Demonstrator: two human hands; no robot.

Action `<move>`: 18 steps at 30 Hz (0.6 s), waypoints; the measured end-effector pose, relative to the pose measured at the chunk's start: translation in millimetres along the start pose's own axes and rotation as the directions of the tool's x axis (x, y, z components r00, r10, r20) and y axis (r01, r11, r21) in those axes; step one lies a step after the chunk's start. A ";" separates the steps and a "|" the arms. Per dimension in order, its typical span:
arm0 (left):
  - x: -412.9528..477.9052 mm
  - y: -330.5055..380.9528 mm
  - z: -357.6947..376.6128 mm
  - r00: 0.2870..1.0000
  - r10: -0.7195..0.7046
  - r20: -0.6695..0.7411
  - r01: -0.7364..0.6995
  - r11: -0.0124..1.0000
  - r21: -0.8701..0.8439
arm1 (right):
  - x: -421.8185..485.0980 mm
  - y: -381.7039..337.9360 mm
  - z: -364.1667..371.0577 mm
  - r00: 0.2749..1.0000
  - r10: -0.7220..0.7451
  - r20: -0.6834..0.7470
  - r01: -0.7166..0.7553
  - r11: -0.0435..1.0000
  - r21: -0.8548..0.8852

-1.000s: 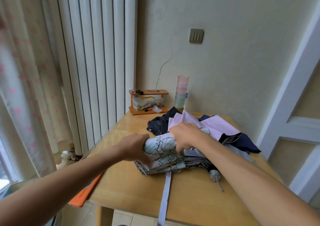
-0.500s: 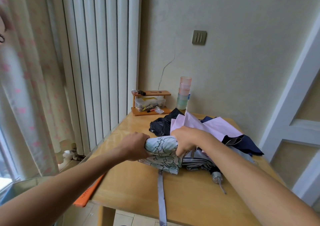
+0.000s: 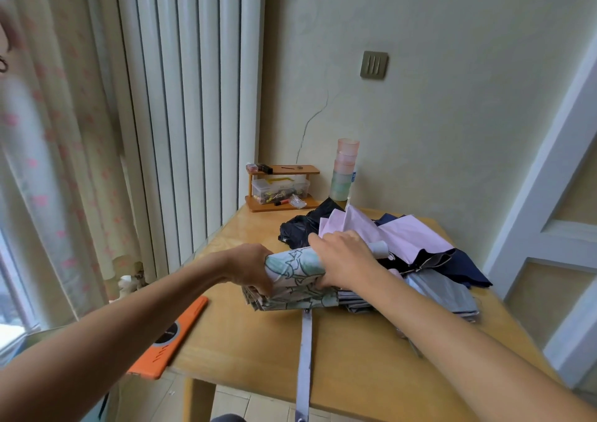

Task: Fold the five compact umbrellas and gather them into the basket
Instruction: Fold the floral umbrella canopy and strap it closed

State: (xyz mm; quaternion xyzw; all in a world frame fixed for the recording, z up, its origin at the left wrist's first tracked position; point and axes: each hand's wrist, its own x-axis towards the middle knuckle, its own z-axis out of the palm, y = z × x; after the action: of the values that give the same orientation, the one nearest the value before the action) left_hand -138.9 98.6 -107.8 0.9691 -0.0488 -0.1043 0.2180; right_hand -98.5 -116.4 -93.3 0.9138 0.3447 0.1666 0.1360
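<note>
Your surface (image 3: 252, 341): wooden rack (image 3: 282, 208) holding a clear box (image 3: 279, 189) at far corner | stacked pastel cups (image 3: 344, 174) just beside it | orange flat slab (image 3: 168, 337) at left edge | radiator (image 3: 193, 98) and curtain (image 3: 48, 163) to your left

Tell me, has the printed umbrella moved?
Yes, slightly: the printed umbrella has shifted toward the wall, away from the front edge of the table.

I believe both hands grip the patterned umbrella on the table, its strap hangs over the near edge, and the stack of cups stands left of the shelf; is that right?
Nearly. In the head view the stack of cups stands right of the shelf, not left. The left hand and right hand do grip the patterned umbrella on the table, strap over its near edge.
</note>
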 end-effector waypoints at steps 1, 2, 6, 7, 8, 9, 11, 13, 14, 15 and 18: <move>-0.1 -0.8 0.2 0.999 0.000 0.041 0.002 0.999 -0.039 | -0.6 0.5 2.0 1.000 0.012 0.005 -0.012 1.000 -0.005; 0.1 -1.2 0.7 0.996 0.005 0.087 0.000 0.998 -0.064 | -1.3 0.9 3.4 1.000 0.017 0.022 -0.017 1.000 0.002; -1.2 3.7 -3.4 0.976 0.035 0.213 -0.022 0.998 -0.062 | -2.5 1.0 4.1 0.989 0.012 0.145 -0.021 0.998 0.062; -1.5 6.6 -5.6 0.980 0.043 0.197 -0.027 0.996 -0.083 | -1.6 1.5 3.8 0.986 0.008 0.166 -0.021 0.997 0.071; -2.2 10.5 -7.0 0.986 0.045 0.160 -0.030 0.995 -0.091 | -0.4 2.4 3.4 0.984 0.008 0.178 -0.023 0.996 0.087; -2.3 14.5 -6.7 0.993 0.040 0.108 -0.034 0.998 -0.056 | 1.3 3.9 3.9 0.981 0.009 0.192 -0.030 0.993 0.110; -2.4 20.8 0.1 0.999 0.044 -0.008 -0.043 0.993 0.106 | 5.2 7.6 4.0 0.972 0.006 0.235 -0.044 0.987 0.155; -2.4 21.0 11.8 0.993 0.088 -0.080 -0.066 0.969 0.238 | 9.1 11.9 4.7 0.957 -0.004 0.291 -0.048 0.984 0.173; -3.0 19.2 16.8 0.989 0.115 -0.092 -0.085 0.957 0.277 | 10.8 14.2 5.5 0.945 -0.016 0.326 -0.048 0.981 0.190; -3.0 16.4 20.3 0.986 0.136 -0.096 -0.102 0.948 0.301 | 11.7 15.9 6.0 0.930 -0.033 0.366 -0.053 0.973 0.222; -0.2 10.1 24.8 0.984 0.153 -0.093 -0.120 0.950 0.290 | 12.0 17.3 8.2 0.873 -0.091 0.479 -0.094 0.933 0.348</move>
State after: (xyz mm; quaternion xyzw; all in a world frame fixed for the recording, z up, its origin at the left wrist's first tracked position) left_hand -145.1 79.4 -125.4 0.9890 -0.1177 -0.0253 0.0865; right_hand -76.6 -121.9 -92.0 0.9355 0.3230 -0.1352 0.0485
